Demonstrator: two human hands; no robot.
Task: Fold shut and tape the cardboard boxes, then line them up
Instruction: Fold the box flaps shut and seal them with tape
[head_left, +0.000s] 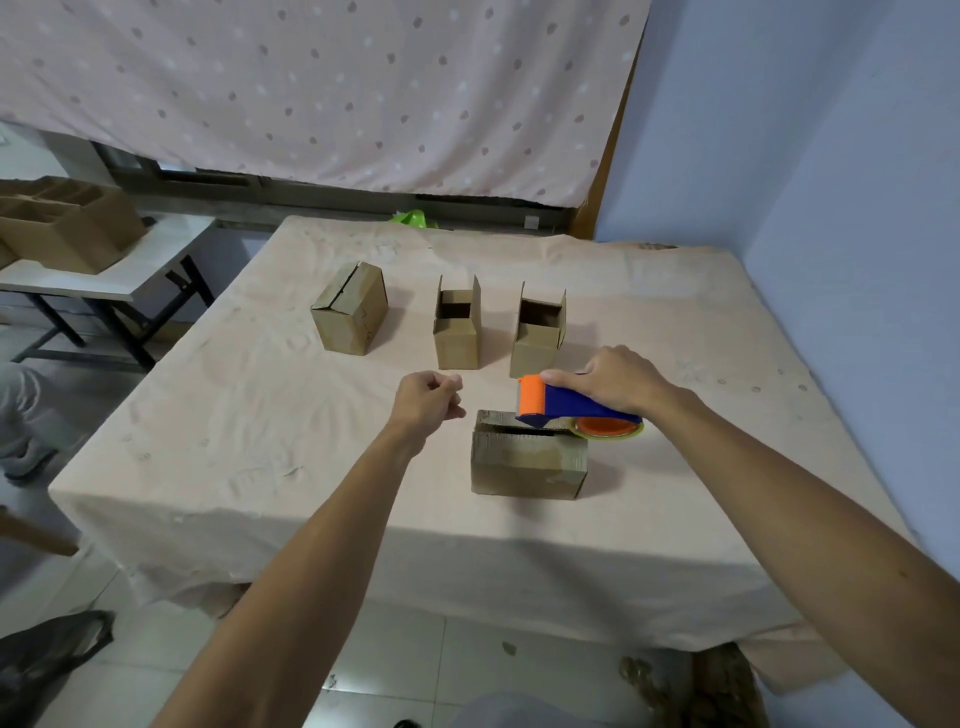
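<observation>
Right hand (618, 379) fingers clamp the tape dispenser (571, 408) atop the near box (527, 462); left hand (428, 400) fingers curled together, empty, above the cloth-covered worktop (260, 415); blue wall (831, 156) rightward.

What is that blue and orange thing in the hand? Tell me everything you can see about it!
It is a tape dispenser, the kind used to seal boxes. It looks like plastic, with a dark blue body, a bright orange front end and an orange wheel holding a roll of clear-looking tape. The right hand grips it from above. It lies nearly flat, orange end pointing left, over the top of the nearest cardboard box, and seems to press on it. That box's flaps show a dark gap.
</observation>
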